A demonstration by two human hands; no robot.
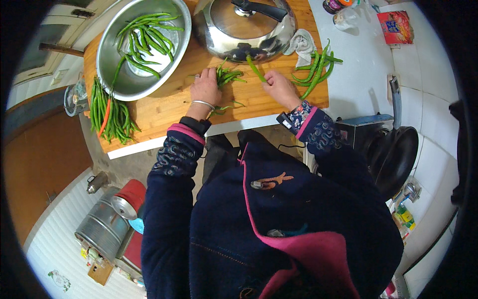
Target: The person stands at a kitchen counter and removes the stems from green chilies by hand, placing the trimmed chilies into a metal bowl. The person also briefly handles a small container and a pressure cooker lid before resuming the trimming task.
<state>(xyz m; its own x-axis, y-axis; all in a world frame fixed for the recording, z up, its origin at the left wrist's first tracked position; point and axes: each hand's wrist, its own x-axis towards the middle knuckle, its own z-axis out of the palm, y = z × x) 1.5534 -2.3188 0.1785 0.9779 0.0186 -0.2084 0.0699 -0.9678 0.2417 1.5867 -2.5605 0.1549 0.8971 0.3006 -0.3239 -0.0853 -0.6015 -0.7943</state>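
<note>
Between the fingers of my right hand [280, 88] is one long green chili pepper [255, 69], its far end by the base of a steel lid. My left hand [205, 89] rests palm down on the wooden board [164, 112], against a small heap of green stem pieces [228, 76]. Its fingertips are partly hidden, so I cannot tell whether they pinch anything. Several whole green peppers [319, 71] lie right of my right hand. More sit inside a tilted metal basin [110, 48] at the upper left. A thick bunch of peppers [112, 119], one of them orange-red, lies at the board's left end.
A domed steel lid [213, 41] with a black handle stands at the board's back, beside a crumpled grey cloth [301, 43]. Jars [338, 5] and a red packet [396, 27] are on the right. A black pan [397, 160] hangs or leans by the tiled wall, lower right.
</note>
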